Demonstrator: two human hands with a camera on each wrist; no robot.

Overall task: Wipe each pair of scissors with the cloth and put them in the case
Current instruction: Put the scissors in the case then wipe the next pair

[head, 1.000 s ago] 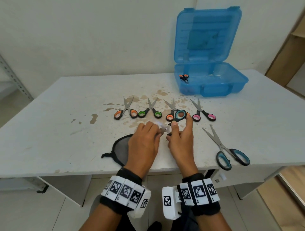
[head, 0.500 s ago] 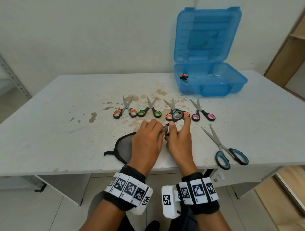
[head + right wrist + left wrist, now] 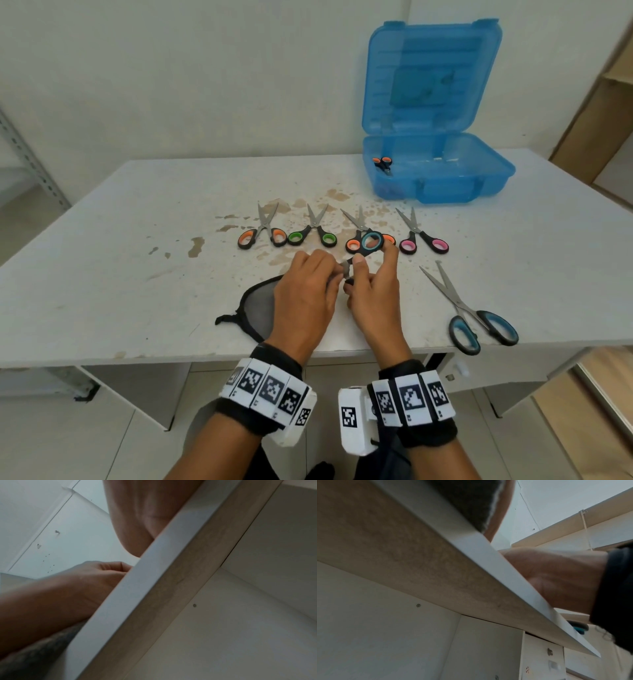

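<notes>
Wiping near the table's (image 3: 102,260) front edge, the right hand (image 3: 375,294) pinches the teal-handled scissors (image 3: 368,244) by their handle, loop raised, so the left hand (image 3: 305,294) can close its grip round the blade; the grey cloth (image 3: 257,310) trails from beneath it. Four small pairs lie in a row just beyond, the open blue case (image 3: 442,178) far right with clear table between
</notes>
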